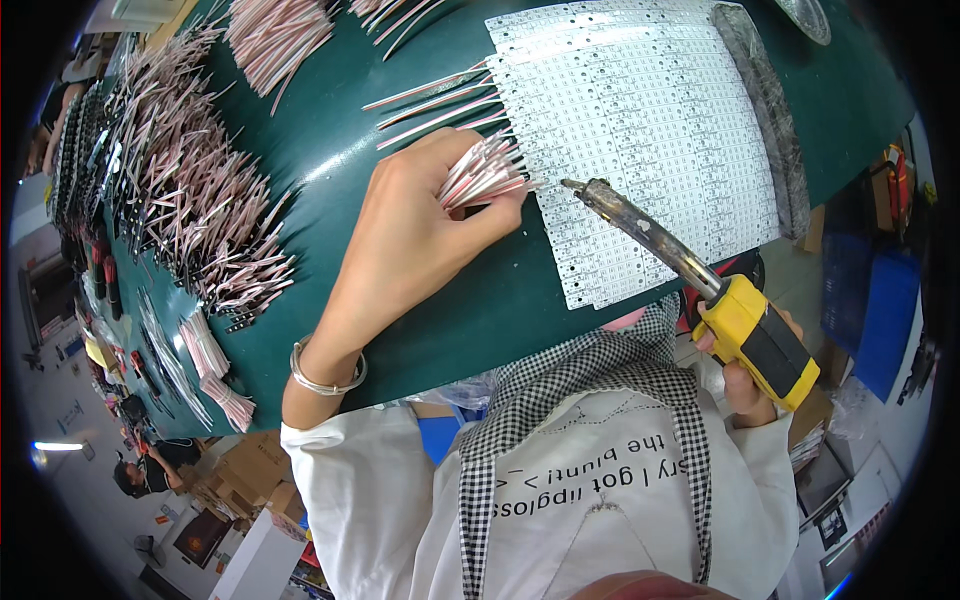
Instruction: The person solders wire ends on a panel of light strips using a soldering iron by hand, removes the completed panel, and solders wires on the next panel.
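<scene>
My left hand (415, 215) is closed round a bundle of short pink-and-white wires (485, 175), their ends pointing at the left edge of a white circuit board panel (660, 140). Several wires (440, 108) stick out leftward from that same edge, farther up. My right hand (750, 385) grips the yellow-and-black handle of a soldering gun (765, 340). Its metal barrel slants up and left over the panel, and the tip is just right of the wire ends, a small gap apart. The handle hides part of my right fingers.
A large heap of wires with black ends (190, 170) covers the table's left side. More wire bundles lie at the far edge (280, 40) and near left (215, 370). A dark wrapped bar (765, 120) lies along the panel's right side. Another person (155, 468) is at the far left.
</scene>
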### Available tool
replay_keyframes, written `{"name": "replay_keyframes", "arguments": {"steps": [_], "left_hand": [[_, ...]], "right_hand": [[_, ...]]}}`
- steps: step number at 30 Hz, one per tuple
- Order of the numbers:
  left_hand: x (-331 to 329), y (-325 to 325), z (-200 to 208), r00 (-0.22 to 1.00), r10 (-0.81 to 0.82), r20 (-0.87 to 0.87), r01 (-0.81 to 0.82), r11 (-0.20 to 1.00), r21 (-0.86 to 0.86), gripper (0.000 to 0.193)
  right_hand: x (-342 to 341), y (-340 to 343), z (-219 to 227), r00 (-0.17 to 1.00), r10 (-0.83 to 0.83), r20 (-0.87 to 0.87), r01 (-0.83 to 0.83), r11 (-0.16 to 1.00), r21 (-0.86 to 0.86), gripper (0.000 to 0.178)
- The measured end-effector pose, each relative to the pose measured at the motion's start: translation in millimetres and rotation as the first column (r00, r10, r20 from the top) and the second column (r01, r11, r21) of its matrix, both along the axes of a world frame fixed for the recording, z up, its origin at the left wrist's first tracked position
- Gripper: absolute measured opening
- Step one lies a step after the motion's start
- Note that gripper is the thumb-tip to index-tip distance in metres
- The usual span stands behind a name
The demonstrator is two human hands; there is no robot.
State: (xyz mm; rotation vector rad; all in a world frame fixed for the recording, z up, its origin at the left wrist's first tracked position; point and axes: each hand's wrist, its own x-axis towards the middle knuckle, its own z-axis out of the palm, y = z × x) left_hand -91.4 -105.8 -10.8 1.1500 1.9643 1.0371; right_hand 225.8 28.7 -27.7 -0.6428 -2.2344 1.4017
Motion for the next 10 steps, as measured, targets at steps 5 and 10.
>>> {"name": "replay_keyframes", "arguments": {"steps": [5, 10], "left_hand": [[14, -1, -1, 0.975, 0.075, -0.211, -0.077, 0.997, 0.000, 0.019], [10, 1, 6, 0.982, 0.009, -0.189, -0.041, 0.985, -0.166, 0.027]], "right_hand": [[-4, 0, 6, 0.999, 0.009, 0.031, -0.009, 1.000, -0.020, 0.032], [-16, 6, 21, 0.981, 0.134, 0.143, -0.148, 0.985, 0.091, 0.039]]}}
